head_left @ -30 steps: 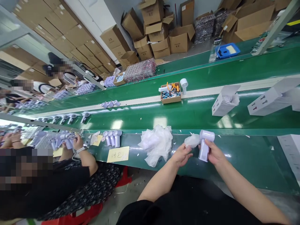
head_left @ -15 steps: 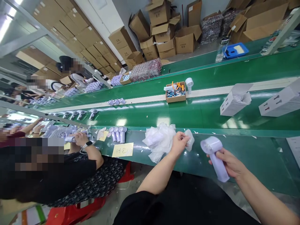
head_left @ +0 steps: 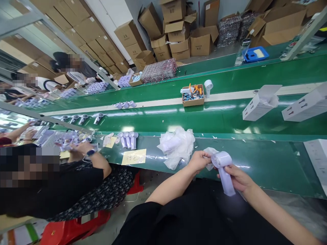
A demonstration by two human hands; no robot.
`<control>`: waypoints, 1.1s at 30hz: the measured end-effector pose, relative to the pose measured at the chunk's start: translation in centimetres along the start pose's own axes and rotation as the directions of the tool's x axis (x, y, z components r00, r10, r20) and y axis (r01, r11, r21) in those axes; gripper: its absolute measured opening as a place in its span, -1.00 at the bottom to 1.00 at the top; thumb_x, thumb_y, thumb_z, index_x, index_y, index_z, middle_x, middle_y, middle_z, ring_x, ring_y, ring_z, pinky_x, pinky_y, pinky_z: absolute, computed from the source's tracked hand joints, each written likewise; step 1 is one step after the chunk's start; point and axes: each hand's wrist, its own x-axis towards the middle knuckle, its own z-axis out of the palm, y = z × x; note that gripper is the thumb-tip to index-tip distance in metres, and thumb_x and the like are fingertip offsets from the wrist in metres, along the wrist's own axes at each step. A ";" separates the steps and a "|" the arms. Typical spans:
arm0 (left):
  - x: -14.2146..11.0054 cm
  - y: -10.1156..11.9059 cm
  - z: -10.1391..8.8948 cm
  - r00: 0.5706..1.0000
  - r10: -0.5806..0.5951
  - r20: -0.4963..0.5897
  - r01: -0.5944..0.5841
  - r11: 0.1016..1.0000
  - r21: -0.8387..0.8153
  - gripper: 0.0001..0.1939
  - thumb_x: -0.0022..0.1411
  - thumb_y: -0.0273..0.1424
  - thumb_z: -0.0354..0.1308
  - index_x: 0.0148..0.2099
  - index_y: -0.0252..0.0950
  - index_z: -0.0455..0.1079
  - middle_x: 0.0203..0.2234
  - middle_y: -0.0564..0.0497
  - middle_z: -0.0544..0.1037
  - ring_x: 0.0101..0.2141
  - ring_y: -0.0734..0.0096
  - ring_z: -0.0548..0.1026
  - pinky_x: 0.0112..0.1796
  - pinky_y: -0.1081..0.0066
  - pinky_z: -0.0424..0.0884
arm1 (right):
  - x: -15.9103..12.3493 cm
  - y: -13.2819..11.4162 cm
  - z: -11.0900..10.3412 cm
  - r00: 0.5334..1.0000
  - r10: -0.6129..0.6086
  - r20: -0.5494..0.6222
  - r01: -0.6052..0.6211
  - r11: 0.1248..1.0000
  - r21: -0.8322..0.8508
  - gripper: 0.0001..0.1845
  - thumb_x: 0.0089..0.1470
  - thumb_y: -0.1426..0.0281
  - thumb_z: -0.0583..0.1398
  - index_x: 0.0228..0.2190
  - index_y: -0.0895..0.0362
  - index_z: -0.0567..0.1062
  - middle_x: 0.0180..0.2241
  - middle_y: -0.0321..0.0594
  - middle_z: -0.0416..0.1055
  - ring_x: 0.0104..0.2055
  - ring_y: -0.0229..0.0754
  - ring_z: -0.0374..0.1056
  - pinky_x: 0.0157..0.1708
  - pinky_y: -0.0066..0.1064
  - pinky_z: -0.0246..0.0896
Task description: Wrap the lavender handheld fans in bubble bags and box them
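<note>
My right hand [head_left: 236, 177] is wrapped round the handle of a pale lilac handheld fan [head_left: 226, 180], its round head tilted up toward the left. Pinched in my left hand [head_left: 200, 160] is a small clear plastic bag [head_left: 209, 151], which meets the left side of the fan head and is partly hidden behind it. Left of that hand, a heap of crumpled translucent bags [head_left: 176, 146] lies on the green workbench [head_left: 268, 163], with something lilac showing inside it.
Several lilac fans [head_left: 129, 139] stand near a yellow handwritten card [head_left: 134, 157]. A parts box [head_left: 193, 97] and an open white carton [head_left: 260, 105] sit on the green belt beyond. At the left, a seated co-worker [head_left: 63, 183] handles parts at the same bench.
My right hand has brought the fan leftward to the plastic bag in my left hand. The bag and fan head now meet. The view has shifted slightly.
</note>
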 end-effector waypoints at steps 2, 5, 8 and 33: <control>-0.2 -0.2 -0.6 0.993 -0.100 0.069 0.101 0.995 -0.020 -0.77 -0.14 -0.36 0.36 -0.47 -0.38 0.40 -0.74 0.14 0.33 -0.72 0.67 0.18 -0.63 0.56 0.08 | -0.4 -0.1 0.3 0.999 -0.020 -0.045 0.019 0.999 -0.037 -0.56 -0.35 0.39 0.43 -0.31 0.08 0.49 -0.40 -0.24 0.51 -0.43 -0.15 0.44 -0.36 -0.33 0.39; -0.4 -1.3 -0.5 0.972 -0.119 0.202 0.139 0.986 -0.090 -0.75 -0.16 -0.38 0.35 -0.40 -0.36 0.40 -0.68 0.12 0.38 -0.67 0.62 0.27 -0.61 0.57 0.11 | -0.9 -0.1 0.6 0.997 -0.037 -0.064 0.032 0.996 -0.085 -0.53 -0.40 0.38 0.45 -0.32 0.08 0.49 -0.42 -0.25 0.49 -0.44 -0.16 0.43 -0.35 -0.33 0.38; -0.3 -2.4 -0.1 0.996 -0.042 0.077 0.056 0.982 -0.183 -0.76 -0.17 -0.46 0.32 -0.38 -0.35 0.38 -0.67 0.14 0.37 -0.64 0.60 0.29 -0.58 0.56 0.15 | -1.4 0.2 0.8 0.999 -0.035 -0.016 0.033 0.991 -0.133 -0.50 -0.37 0.37 0.44 -0.27 0.07 0.49 -0.37 -0.25 0.48 -0.40 -0.17 0.41 -0.30 -0.29 0.39; 0.5 -3.5 -3.0 0.377 0.857 0.352 -0.595 -0.067 0.801 -0.88 0.18 -0.48 -0.03 -0.27 -0.32 0.33 -0.51 -0.01 0.32 -0.43 0.38 0.33 -0.41 0.40 0.29 | -0.8 2.6 5.0 0.932 -0.200 -0.303 0.204 0.979 -0.017 -0.39 -0.30 0.47 0.41 -0.18 0.01 0.31 -0.43 -0.36 0.48 -0.41 -0.13 0.46 -0.49 -0.35 0.40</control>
